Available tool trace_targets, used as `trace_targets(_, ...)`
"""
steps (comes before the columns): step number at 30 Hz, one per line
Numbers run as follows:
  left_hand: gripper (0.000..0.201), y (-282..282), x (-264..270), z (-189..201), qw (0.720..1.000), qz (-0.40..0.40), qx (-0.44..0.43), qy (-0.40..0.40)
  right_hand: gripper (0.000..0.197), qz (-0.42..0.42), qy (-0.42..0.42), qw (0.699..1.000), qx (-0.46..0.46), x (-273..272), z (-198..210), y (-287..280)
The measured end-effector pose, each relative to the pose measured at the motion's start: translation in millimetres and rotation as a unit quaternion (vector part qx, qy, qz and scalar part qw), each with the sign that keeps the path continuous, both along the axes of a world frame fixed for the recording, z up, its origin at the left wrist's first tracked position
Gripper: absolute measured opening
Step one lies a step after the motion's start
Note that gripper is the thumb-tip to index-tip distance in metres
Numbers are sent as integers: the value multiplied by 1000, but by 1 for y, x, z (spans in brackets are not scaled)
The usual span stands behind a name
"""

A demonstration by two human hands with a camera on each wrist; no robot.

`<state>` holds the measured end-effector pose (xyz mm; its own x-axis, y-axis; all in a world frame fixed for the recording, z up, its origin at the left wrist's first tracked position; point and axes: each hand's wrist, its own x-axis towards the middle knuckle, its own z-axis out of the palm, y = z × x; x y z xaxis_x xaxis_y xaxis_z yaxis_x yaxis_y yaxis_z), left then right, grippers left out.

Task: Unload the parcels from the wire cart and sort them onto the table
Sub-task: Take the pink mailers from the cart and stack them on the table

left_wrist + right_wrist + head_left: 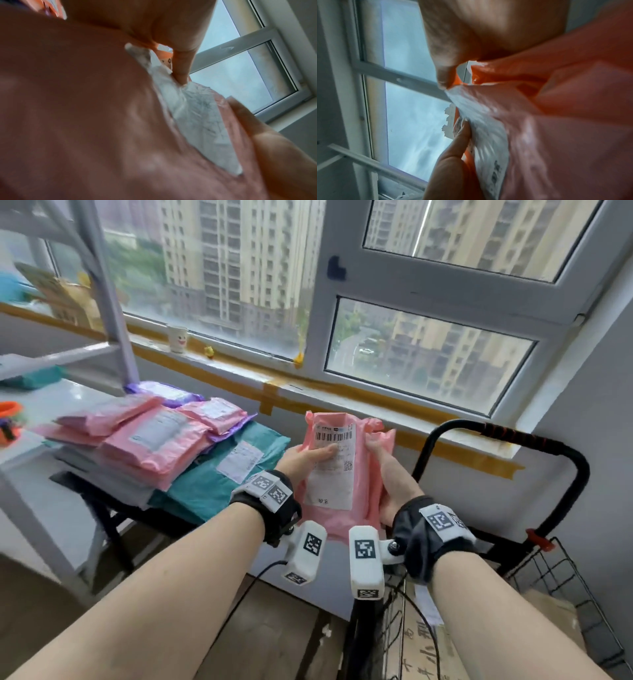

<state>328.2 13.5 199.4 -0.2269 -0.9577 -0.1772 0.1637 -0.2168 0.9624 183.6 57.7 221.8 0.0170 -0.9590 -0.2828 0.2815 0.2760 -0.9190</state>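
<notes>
Both hands, left hand [305, 458] and right hand [385, 460], grip a pink parcel [337, 484] upright above the cart [548, 563]. Sorted parcels [154, 440] already cover the table [41, 405] (boxes remain carted).

You hold a pink parcel [342, 501] of thin, crinkled, slightly glossy plastic with a matt white paper label [334, 463]. The cart [561, 577] at your right is black-coated wire; the table [44, 405] at your left looks smooth and glossy white.

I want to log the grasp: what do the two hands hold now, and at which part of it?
Both hold one pink plastic mailer bag with a white label: left hand on its left edge, thumb on the label; right hand on its right edge.
</notes>
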Motion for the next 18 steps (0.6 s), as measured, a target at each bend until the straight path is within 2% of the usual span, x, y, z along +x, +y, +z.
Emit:
trace_targets(4, 9, -38, 58, 3, 999, 28, -10, -17, 55, 81, 12, 997, -8, 55, 0, -40)
trace_targets(7, 14, -74, 102, 4, 998, 30, -23, -52, 52, 87, 71, 994, 5, 104, -10, -80)
trace_targets(8, 26, -87, 114, 3, 997, 31, -26, -59, 48, 67, 78, 995, 11, 120, -14, -94)
trace_targets(10, 62, -112, 140, 0, 995, 51, -22, -85, 35, 31, 68, 997, 26, 150, -23, -121)
trace_targets(12, 77, -133, 163, -5, 989, 59, -24, -130, 27, 18, 42, 998, 47, 173, -33, -143)
trace_targets(14, 75, -155, 180, -15, 984, 35, -26, -171, 27, -1, 20, 997, 68, 190, -45, -159)
trace_targets(16, 57, -172, 187, -26, 975, 5, -28, -220, 27, -32, 9, 995, 93, 201, -61, -169)
trace_targets(18, 54, -184, 189, -39, 957, -15, -42, -286, 29, -68, 7, 990, 124, 204, -79, -177)
